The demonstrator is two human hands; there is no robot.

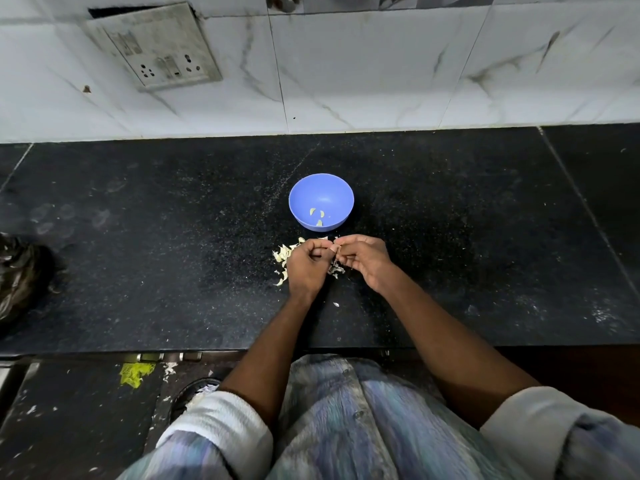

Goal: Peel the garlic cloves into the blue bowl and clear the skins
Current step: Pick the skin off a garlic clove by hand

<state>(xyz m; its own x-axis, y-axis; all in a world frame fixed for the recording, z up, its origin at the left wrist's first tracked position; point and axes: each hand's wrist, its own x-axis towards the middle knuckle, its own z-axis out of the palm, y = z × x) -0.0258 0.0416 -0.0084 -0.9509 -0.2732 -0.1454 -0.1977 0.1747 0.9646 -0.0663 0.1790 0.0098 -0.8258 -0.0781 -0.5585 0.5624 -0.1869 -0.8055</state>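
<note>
1. We see a person at a black speckled table (138,271), both hands meeting just in front of a blue bowl (321,188).
2. The left hand (304,265) has its fingers curled inward, and the right hand (363,259) brings thumb and fingertips together against it. The grip of both closes on something small between them, probably a garlic clove, though we cannot make it out.
3. Three peeled cloves (317,216) lie at the bottom of the bowl, which stands upright near the middle of the table.
4. A scatter of pale skins (282,254) lies on the table under and to the left of the hands, just beside the bowl's near edge; one stray flake (336,304) lies apart, nearer the person.
5. A dark crumpled bag (20,275) sits at the table's far left, and a switch plate (156,46) hangs on the marbled wall tiles behind.
</note>
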